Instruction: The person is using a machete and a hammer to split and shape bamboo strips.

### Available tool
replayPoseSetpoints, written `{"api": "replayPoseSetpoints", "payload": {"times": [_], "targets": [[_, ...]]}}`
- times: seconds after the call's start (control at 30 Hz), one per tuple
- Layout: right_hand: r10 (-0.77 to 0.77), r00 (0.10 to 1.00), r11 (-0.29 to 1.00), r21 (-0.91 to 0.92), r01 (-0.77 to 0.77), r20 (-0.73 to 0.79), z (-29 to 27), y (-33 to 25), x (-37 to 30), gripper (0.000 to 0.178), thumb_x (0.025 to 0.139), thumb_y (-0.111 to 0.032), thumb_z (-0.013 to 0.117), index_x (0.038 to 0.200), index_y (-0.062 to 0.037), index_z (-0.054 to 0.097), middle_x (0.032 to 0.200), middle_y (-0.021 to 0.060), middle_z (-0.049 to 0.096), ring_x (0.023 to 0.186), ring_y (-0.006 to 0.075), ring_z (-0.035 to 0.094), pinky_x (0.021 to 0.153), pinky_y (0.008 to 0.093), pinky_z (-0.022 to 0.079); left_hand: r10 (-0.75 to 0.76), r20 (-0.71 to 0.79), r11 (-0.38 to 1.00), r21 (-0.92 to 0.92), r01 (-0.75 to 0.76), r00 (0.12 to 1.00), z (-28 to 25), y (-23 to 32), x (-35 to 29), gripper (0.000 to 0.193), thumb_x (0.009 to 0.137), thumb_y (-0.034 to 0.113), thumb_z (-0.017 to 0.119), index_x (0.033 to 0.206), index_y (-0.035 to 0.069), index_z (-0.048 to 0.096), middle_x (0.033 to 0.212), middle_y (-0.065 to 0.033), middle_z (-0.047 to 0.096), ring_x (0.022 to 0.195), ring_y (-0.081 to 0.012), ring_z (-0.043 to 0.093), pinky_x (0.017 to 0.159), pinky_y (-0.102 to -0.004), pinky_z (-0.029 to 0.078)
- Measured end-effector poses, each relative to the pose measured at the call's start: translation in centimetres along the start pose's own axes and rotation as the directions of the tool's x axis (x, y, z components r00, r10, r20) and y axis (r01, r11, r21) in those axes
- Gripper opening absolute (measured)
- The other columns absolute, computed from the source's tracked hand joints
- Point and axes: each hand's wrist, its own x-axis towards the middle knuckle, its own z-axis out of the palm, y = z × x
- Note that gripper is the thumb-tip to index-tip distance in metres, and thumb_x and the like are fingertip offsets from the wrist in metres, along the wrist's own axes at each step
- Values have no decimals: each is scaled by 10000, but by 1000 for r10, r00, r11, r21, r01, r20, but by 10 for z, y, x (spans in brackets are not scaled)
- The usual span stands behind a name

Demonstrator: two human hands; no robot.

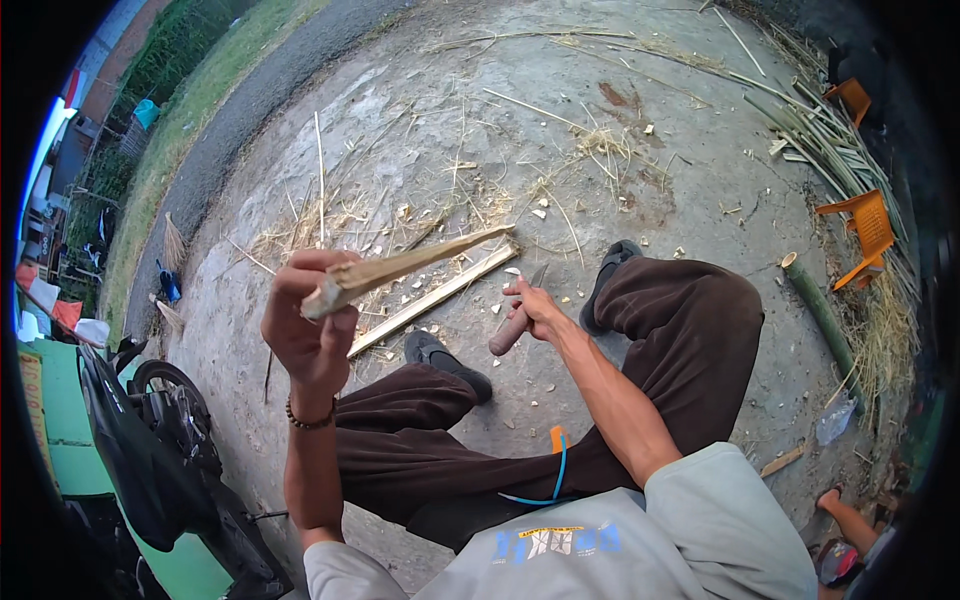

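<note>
My left hand [312, 325], with a beaded bracelet at the wrist, is raised and closed around the thick end of a split bamboo piece [405, 262]. That piece is pale tan, rough at its near end, and narrows toward the far right. Lower and to the right, my right hand [538, 312] grips a knife by its thick brown wooden handle [509, 332]. Its short, dark blade [540, 275] points away from me, apart from the bamboo. Beneath the raised piece, a long pale bamboo strip [430, 303] lies slanting across the concrete in front of my left shoe.
Shavings and chips [345, 222] litter the concrete. A green bamboo pole [822, 312], an orange plastic chair [865, 235] and a pile of long strips [835, 135] are on the right. A parked motorbike [150, 450] stands at left. Another person's arm [850, 522] shows at lower right.
</note>
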Motion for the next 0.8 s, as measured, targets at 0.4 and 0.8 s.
{"api": "replayPoseSetpoints", "payload": {"times": [0.4, 0.8], "targets": [[-115, 924, 985, 162, 58, 365, 55, -74, -55, 350, 951, -336, 556, 1008, 9, 532, 858, 110, 590, 607, 162, 574, 531, 335, 527, 50, 570, 966, -237, 106, 820, 17, 36, 0, 375, 717, 379, 866, 900, 88, 716, 903, -55, 685, 929, -242, 682, 791, -399, 485], [-237, 834, 830, -342, 440, 498, 94, -154, -96, 377, 1027, -314, 494, 1191, 2, 618, 970, 89, 624, 814, 151, 609, 728, 339, 546, -302, 559, 867, -175, 466, 772, -48, 32, 13, 477, 805, 241, 815, 1180, -8, 657, 1102, -135, 702, 1068, -223, 669, 972, -388, 509]]}}
